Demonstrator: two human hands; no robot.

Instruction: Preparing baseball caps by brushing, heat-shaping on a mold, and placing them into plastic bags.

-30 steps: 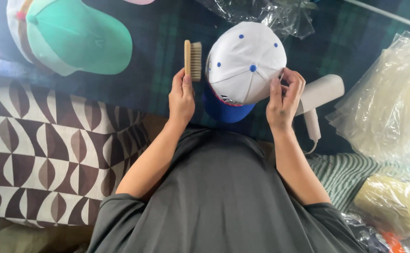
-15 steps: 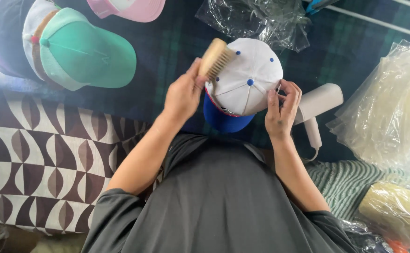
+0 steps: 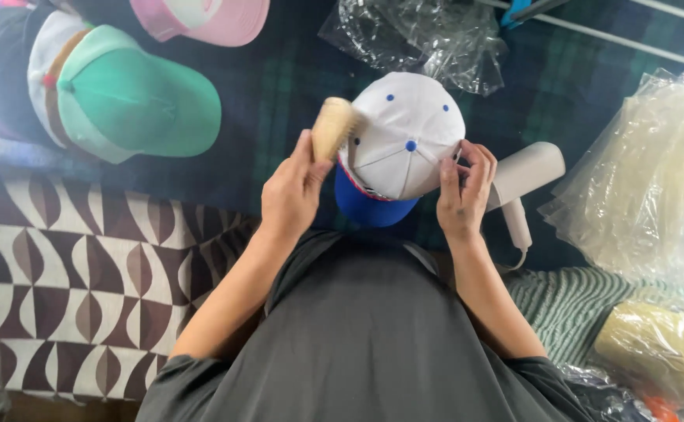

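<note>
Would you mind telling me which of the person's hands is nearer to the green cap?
Left. The left hand, holding a brush, is just right of the green cap; the right hand lies beyond the white cap.

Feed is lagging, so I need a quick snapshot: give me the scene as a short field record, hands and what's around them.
left hand: grips a wooden brush, bristles against the cap's side
right hand: holds the white cap at its right edge
cap: white crown, blue dots, blue brim toward the person
left of hands: stacked caps, mint green cap on top
above: pink cap, crumpled clear plastic
right: white handheld device, bagged goods
</note>
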